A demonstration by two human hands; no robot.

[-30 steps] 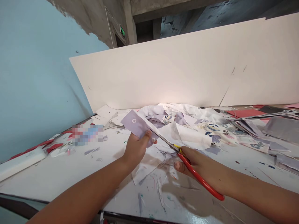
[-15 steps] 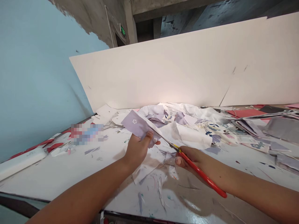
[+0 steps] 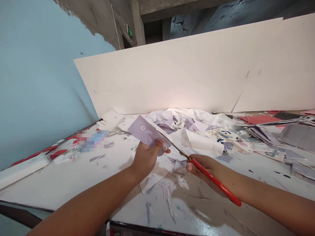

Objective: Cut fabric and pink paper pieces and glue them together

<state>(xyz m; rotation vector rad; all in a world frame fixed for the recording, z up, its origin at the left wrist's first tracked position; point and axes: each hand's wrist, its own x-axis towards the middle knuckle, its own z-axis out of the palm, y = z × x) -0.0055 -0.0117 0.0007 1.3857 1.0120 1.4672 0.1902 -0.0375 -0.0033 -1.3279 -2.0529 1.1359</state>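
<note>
My left hand (image 3: 147,156) pinches a lilac piece of fabric (image 3: 141,127) printed with small white flowers, its thumb on top. My right hand (image 3: 200,167) is wrapped round the red handles of a pair of scissors (image 3: 214,178). The scissor blades point up and left and lie along the right edge of the lilac piece, close to my left thumb. Part of the handles is hidden in my right palm. Behind both hands spreads a heap of white, lilac and flower-printed scraps (image 3: 204,144).
A white panel (image 3: 172,75) stands along the back of the white table (image 3: 81,183). Red pieces (image 3: 258,119) and folded lilac-grey fabric (image 3: 297,136) lie at the right. A long white object (image 3: 24,170) rests at the left edge. Thin offcuts (image 3: 169,205) litter the front.
The scissor blades have closed together along the lilac piece's edge, and the handles have drawn together in my right hand. My left hand has barely moved.
</note>
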